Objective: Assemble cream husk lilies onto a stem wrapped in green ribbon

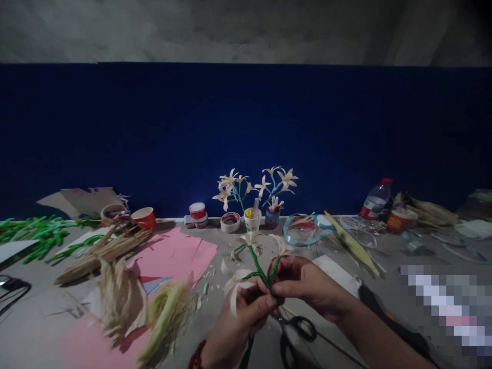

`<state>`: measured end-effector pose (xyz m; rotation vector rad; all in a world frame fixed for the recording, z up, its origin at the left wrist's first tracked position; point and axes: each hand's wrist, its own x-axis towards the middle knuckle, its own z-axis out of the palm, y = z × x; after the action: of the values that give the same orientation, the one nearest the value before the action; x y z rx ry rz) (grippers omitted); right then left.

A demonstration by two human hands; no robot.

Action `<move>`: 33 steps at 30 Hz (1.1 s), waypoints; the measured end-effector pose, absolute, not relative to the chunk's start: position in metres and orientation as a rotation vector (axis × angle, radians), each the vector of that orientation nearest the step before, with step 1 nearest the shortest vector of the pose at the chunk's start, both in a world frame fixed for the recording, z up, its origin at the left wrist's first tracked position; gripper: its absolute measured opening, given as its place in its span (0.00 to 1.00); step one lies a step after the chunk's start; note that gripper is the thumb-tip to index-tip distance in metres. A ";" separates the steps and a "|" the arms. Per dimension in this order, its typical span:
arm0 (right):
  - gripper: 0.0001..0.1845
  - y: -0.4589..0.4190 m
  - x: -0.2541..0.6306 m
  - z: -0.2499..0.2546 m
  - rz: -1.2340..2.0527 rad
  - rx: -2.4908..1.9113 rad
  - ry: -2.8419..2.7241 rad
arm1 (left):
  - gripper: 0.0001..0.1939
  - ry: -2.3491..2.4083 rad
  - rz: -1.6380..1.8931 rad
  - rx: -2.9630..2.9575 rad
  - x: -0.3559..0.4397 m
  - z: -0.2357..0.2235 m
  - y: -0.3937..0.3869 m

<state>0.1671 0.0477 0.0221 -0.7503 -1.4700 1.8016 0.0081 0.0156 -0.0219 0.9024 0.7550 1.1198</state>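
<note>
A handmade flower branch with a green-wrapped stem [255, 260] and pale, husk-like petals is held up over the middle of the table. My left hand [249, 310] is closed around its lower stem, which shows again below the hand. My right hand [305, 281] pinches the branch where a side stem joins, its fingertips touching those of the left. Black-handled scissors [307, 328] lie on the table just below my hands. Behind the branch stand a white paper cup [252, 224] and two finished-looking flower sprays [230, 180].
Pink paper sheets [172, 256], dried corn husks [119, 297] and a pale yellow-green stalk [159, 328] lie on the left. Green fuzzy stems [42, 236] sit farther left. Blue ribbon [290, 238], a plastic bottle [376, 200] and an orange-red tub [400, 220] stand at the back right.
</note>
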 end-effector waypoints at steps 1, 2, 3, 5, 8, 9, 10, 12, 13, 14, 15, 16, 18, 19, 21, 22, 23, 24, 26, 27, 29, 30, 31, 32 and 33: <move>0.15 0.049 0.168 0.024 1.827 -0.750 -1.481 | 0.14 0.747 1.109 0.897 0.008 -0.022 0.016; 0.15 0.050 0.168 0.025 1.847 -0.752 -1.488 | 0.14 0.744 1.097 0.887 0.008 -0.022 0.016; 0.14 0.051 0.168 0.026 1.859 -0.755 -1.490 | 0.15 0.743 1.089 0.874 0.008 -0.022 0.017; 0.14 0.053 0.169 0.025 1.877 -0.760 -1.487 | 0.16 0.735 1.078 0.860 0.008 -0.021 0.017; 0.14 0.054 0.170 0.024 1.901 -0.762 -1.492 | 0.16 0.722 1.070 0.854 0.009 -0.020 0.016; 0.13 0.055 0.171 0.023 1.904 -0.766 -1.494 | 0.15 0.726 1.074 0.855 0.009 -0.020 0.015; 0.13 0.055 0.172 0.023 1.903 -0.774 -1.494 | 0.15 0.735 1.078 0.852 0.010 -0.020 0.015; 0.12 0.054 0.174 0.024 1.892 -0.794 -1.498 | 0.14 0.760 1.096 0.859 0.011 -0.021 0.016; 0.12 0.054 0.175 0.025 1.884 -0.803 -1.504 | 0.15 0.767 1.102 0.876 0.011 -0.022 0.017; 0.12 0.054 0.176 0.026 1.876 -0.810 -1.515 | 0.15 0.772 1.103 0.897 0.011 -0.023 0.019; 0.12 0.054 0.177 0.026 1.865 -0.816 -1.526 | 0.16 0.778 1.106 0.917 0.012 -0.025 0.020; 0.11 0.054 0.178 0.027 1.855 -0.818 -1.539 | 0.16 0.787 1.110 0.939 0.012 -0.027 0.022; 0.10 0.054 0.178 0.026 1.840 -0.821 -1.563 | 0.16 0.829 1.115 0.981 0.013 -0.031 0.025; 0.10 0.055 0.179 0.026 1.837 -0.823 -1.574 | 0.16 0.860 1.126 1.005 0.014 -0.031 0.026; 0.10 0.055 0.180 0.023 1.825 -0.831 -1.588 | 0.15 0.927 1.160 1.083 0.014 -0.030 0.025; 0.10 0.055 0.180 0.022 1.811 -0.838 -1.592 | 0.14 0.963 1.181 1.133 0.014 -0.028 0.024; 0.10 0.056 0.181 0.021 1.790 -0.844 -1.598 | 0.12 1.003 1.199 1.192 0.014 -0.025 0.023; 0.10 0.055 0.181 0.021 1.766 -0.848 -1.609 | 0.10 1.044 1.208 1.255 0.014 -0.022 0.021; 0.10 0.055 0.182 0.021 1.718 -0.848 -1.644 | 0.07 1.108 1.201 1.351 0.013 -0.016 0.018; 0.11 0.054 0.182 0.022 1.700 -0.846 -1.667 | 0.06 1.112 1.187 1.356 0.012 -0.015 0.017; 0.12 0.053 0.182 0.023 1.673 -0.844 -1.712 | 0.06 1.058 1.140 1.309 0.010 -0.016 0.016; 0.12 0.053 0.181 0.023 1.662 -0.844 -1.730 | 0.06 1.012 1.119 1.272 0.010 -0.017 0.017; 0.12 0.053 0.181 0.023 1.651 -0.844 -1.748 | 0.07 0.967 1.106 1.246 0.010 -0.019 0.018; 0.12 0.054 0.180 0.023 1.638 -0.843 -1.767 | 0.08 0.931 1.103 1.234 0.010 -0.022 0.018; 0.12 0.054 0.179 0.021 1.625 -0.841 -1.785 | 0.08 0.904 1.112 1.232 0.010 -0.024 0.019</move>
<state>0.1794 0.0542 0.0212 -0.8414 -1.7855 1.6246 0.0097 0.0189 -0.0244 1.2316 0.9041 1.1122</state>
